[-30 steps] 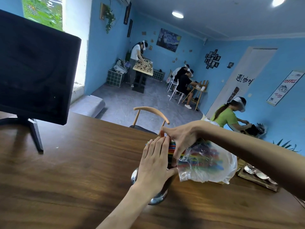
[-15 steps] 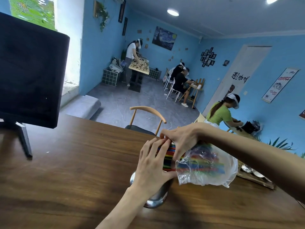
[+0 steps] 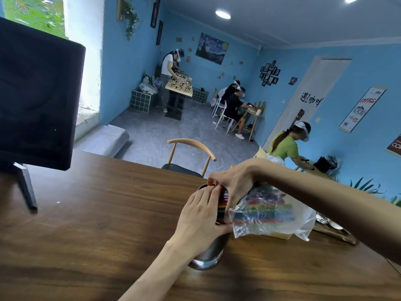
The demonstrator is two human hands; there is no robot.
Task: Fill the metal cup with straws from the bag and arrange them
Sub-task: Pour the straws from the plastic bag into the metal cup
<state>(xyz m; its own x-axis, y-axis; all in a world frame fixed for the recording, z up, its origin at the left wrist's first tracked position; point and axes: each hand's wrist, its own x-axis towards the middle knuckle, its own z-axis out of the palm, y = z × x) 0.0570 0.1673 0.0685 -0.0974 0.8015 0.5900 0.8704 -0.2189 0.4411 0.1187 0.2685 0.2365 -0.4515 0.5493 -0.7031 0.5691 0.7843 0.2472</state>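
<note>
Left hand [image 3: 200,216] wraps metal cup [image 3: 209,256] (standing on wood table [image 3: 86,213]), fingers against coloured straws [image 3: 223,205]. Right hand [image 3: 233,181] pinches straws at mouth of clear plastic bag [image 3: 273,213], bag lying sideways, touching cup.

My shiny metal cup [image 3: 209,254] stands upright on the desk [image 3: 91,213]; coloured straws [image 3: 223,205] reach sideways from the crumpled clear bag [image 3: 273,216] to its mouth.

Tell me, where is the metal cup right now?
In the head view the metal cup stands on the wooden table, low and right of centre, mostly hidden behind the left hand, with the plastic bag of straws just to its right.
</note>
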